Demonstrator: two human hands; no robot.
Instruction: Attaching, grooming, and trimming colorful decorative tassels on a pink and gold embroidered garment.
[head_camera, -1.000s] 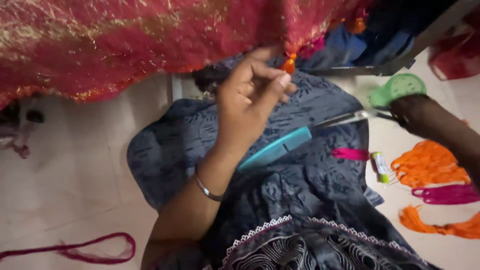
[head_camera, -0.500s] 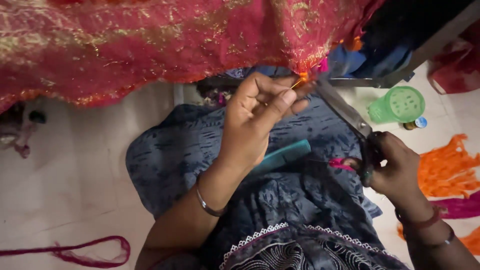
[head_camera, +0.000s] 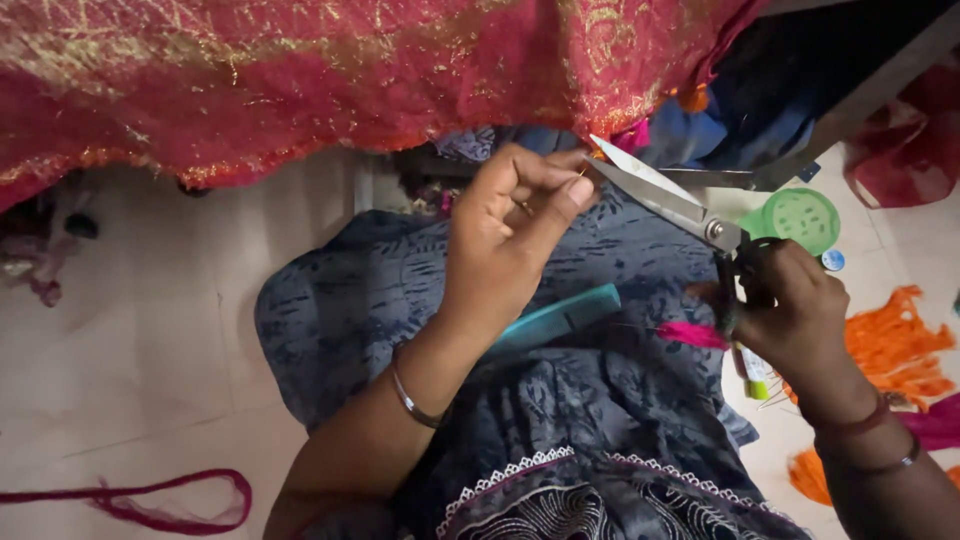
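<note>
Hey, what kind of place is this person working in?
Probably a home sewing or tassel-making spot on the floor: red gold-embroidered fabric hangs overhead, scissors are in the right hand, and orange thread bundles lie nearby.

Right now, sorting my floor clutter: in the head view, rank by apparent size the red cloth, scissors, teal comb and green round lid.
1. red cloth
2. scissors
3. teal comb, partly hidden, so unsure against the scissors
4. green round lid

Single head-worn view, looking steeply down, close over the lap (head_camera: 560, 420), floor (head_camera: 150, 370) at left

Home sewing spot: tiled floor (head_camera: 150, 330), red embroidered fabric (head_camera: 300, 80), thread bundles (head_camera: 895, 340).
</note>
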